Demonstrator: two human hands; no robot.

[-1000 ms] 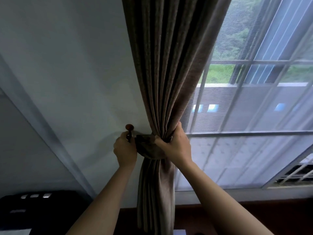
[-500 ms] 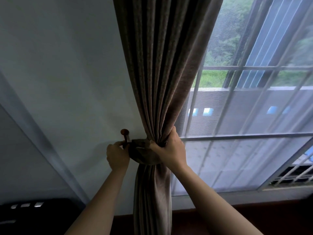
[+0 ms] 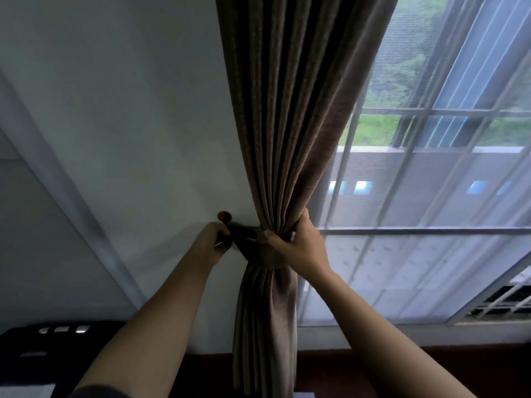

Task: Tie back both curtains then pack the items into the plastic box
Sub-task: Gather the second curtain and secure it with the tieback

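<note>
Curtain (image 3: 290, 124): one in view, brown, heavy weave, hanging in deep vertical folds; gathered to a narrow waist at mid-height, then falling loose again to the bottom of the view. It hangs where the pale wall (image 3: 115, 110) meets the window (image 3: 431, 196).
Tieback (image 3: 250, 239): one band of matching brown cloth, wrapped round the gathered waist and running left toward the wall.
Hook (image 3: 224, 216): one, dark reddish round knob on the wall, just left of the curtain and just above the left hand.
Left hand (image 3: 211, 239): arm raised, fingers curled shut on the tieback's end just below the knob.
Right hand (image 3: 298, 245): arm raised, closed round the gathered folds at the waist, thumb across the front, fingers behind.
Count: two hands, one curtain, one tieback, one hook.
</note>
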